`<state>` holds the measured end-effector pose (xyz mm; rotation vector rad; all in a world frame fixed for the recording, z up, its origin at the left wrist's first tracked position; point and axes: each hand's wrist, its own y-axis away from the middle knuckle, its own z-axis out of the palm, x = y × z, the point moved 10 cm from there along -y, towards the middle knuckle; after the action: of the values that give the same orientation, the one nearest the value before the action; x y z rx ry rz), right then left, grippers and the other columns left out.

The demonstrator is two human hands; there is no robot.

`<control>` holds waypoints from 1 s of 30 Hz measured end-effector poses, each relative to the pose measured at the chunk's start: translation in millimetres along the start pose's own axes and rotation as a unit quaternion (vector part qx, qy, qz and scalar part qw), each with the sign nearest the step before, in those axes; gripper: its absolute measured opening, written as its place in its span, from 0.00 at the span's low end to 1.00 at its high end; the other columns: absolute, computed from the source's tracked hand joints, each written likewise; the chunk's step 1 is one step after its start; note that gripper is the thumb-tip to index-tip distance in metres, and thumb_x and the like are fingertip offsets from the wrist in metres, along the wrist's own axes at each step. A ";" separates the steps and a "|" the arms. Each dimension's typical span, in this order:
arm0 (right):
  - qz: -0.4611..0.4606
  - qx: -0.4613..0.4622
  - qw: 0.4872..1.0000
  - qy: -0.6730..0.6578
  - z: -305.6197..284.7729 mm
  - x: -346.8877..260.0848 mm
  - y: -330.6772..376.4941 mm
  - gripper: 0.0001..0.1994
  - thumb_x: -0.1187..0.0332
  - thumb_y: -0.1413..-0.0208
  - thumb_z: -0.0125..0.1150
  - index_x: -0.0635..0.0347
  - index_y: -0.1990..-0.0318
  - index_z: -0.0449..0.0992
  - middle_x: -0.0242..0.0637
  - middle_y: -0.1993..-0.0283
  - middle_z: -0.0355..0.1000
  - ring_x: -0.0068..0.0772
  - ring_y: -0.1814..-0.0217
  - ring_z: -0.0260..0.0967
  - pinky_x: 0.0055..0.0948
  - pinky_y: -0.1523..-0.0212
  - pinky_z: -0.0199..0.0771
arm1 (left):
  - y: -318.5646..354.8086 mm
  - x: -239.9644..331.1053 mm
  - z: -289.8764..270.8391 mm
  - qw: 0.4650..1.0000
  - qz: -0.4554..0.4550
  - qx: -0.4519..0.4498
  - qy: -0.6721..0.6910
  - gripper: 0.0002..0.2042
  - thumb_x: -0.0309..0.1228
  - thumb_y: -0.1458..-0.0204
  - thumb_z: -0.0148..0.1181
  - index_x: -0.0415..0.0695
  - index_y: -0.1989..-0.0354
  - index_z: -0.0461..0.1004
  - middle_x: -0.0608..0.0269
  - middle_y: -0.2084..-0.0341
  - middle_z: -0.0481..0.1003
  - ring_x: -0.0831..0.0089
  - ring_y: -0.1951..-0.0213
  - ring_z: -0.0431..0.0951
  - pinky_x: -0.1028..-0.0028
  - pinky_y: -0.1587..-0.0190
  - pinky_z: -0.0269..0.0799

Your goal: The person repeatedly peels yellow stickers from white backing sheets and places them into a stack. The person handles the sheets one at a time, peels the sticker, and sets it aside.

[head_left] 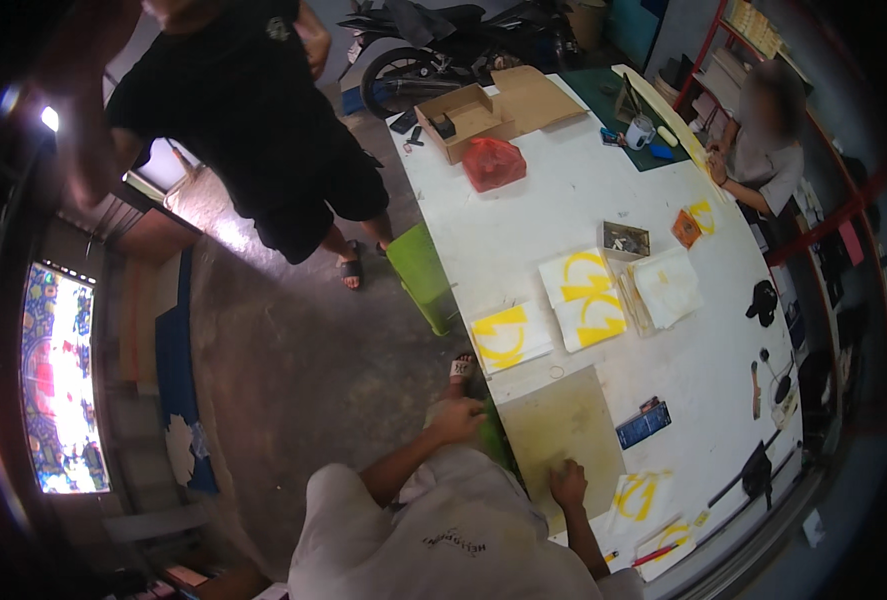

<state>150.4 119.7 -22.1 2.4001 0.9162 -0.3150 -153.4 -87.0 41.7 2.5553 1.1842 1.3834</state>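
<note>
My left hand (458, 421) rests over my lap, just left of the table edge, its fingers loosely apart with nothing visible in them. On the table, my right hand (567, 484) touches a translucent yellowish mat (555, 415), fingertips spread and no object in them. Right of the mat lies a phone-like blue and black rectangle (643, 426). Beyond the mat are a stack of white sheets with yellow print (511, 337) and a larger printed stack (583, 298). Nearer me on the right lie more yellow-printed sheets (638, 497) and a red pen (656, 555).
A person in black (253, 120) stands on the left; another person (763, 150) sits across the table. The white table (708, 390) bears a cardboard box (463, 118), a red plastic bag (493, 163) and a small box (625, 240). A green stool (425, 280) and motorcycle (443, 60) stand beyond.
</note>
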 end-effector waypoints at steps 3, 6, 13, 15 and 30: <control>-0.017 -0.068 0.997 0.041 9.0 19.4 13.2 0.30 0.43 0.43 0.63 0.62 0.46 0.71 0.57 0.51 0.73 0.63 0.49 0.74 0.56 0.51 0.76 | 42.0 -69.5 -18.9 0.994 -0.056 0.075 0.060 0.21 0.48 0.43 0.63 0.44 0.50 0.80 0.47 0.55 0.81 0.50 0.51 0.81 0.57 0.47 0.75; 0.111 -0.133 0.985 0.007 38.5 51.2 29.1 0.38 0.37 0.50 0.68 0.69 0.50 0.72 0.57 0.52 0.76 0.59 0.48 0.76 0.51 0.48 0.77 | 44.8 -87.2 -50.8 0.994 -0.105 0.003 0.037 0.22 0.48 0.42 0.61 0.43 0.49 0.80 0.47 0.54 0.81 0.49 0.50 0.80 0.56 0.47 0.75; 0.311 -0.146 0.939 -0.010 91.4 16.8 50.6 0.56 0.36 0.58 0.74 0.77 0.35 0.57 0.66 0.37 0.64 0.65 0.35 0.66 0.50 0.39 0.72 | -33.6 -144.0 -74.4 0.977 -0.028 -0.179 -0.116 0.22 0.48 0.39 0.54 0.43 0.50 0.79 0.44 0.53 0.79 0.45 0.50 0.79 0.52 0.46 0.73; 0.291 -0.112 0.950 0.013 109.4 32.8 53.4 0.53 0.41 0.58 0.77 0.73 0.35 0.58 0.64 0.39 0.65 0.63 0.38 0.68 0.51 0.38 0.72 | -70.8 -171.5 -66.2 0.929 0.087 -0.262 -0.248 0.21 0.47 0.37 0.51 0.43 0.50 0.79 0.43 0.52 0.79 0.43 0.50 0.79 0.51 0.47 0.73; 0.393 -0.097 0.914 -0.014 81.6 7.6 57.5 0.43 0.51 0.55 0.79 0.64 0.39 0.60 0.58 0.38 0.64 0.60 0.36 0.67 0.52 0.39 0.73 | -84.4 -236.5 -158.2 0.927 -0.074 -0.260 -0.258 0.25 0.54 0.44 0.58 0.48 0.48 0.81 0.46 0.44 0.76 0.47 0.42 0.76 0.54 0.38 0.68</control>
<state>192.7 42.0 -68.8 2.3453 -0.0812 0.0542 -396.2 -224.6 -59.4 2.1843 0.7657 0.7711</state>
